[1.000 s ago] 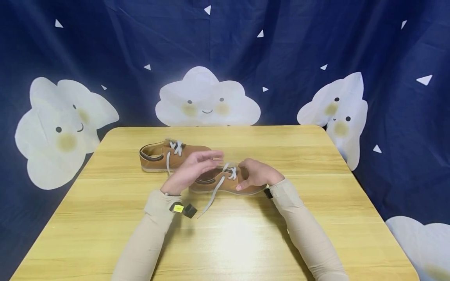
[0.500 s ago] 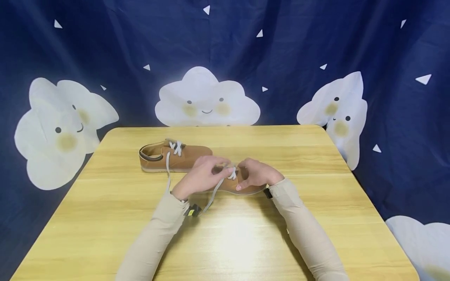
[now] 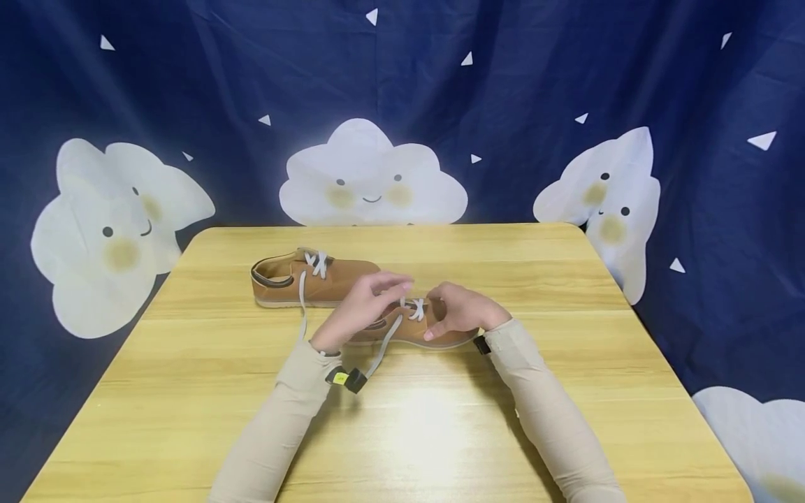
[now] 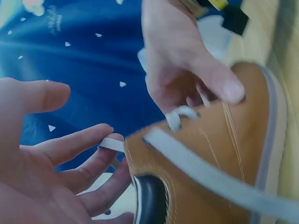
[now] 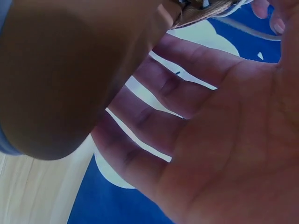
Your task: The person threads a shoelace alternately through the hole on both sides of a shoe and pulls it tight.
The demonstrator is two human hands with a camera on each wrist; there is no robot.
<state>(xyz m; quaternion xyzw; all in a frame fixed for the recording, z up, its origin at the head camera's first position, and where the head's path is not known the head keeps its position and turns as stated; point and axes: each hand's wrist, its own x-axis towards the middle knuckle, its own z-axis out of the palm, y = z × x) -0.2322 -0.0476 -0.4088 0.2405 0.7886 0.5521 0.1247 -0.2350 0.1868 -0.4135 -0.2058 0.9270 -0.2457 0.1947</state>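
A tan lace-up shoe [image 3: 407, 331] lies on the table, toe to the right. My right hand [image 3: 467, 311] grips its toe, thumb on the near side and fingers along the far side. Over the shoe's opening hovers my left hand [image 3: 363, 307]; in the left wrist view its thumb stands apart from the fingers [image 4: 74, 144]. A pale lace end [image 4: 111, 143] reaches from the far side of the shoe to those fingers, against or beside them. Another loose grey lace [image 3: 386, 344] hangs down the near side onto the table. The left hand partly covers the shoe's heel.
A second tan shoe [image 3: 349, 274] stands behind and to the left, its lace [image 3: 303, 300] trailing down to the table. The wooden table [image 3: 534, 265] has a blue curtain [image 3: 415, 84] with clouds behind it.
My left hand moved right and down to the laces with thumb and fingers closing, then rose slightly and its thumb and fingers parted. The right hand and shoe stayed in place.
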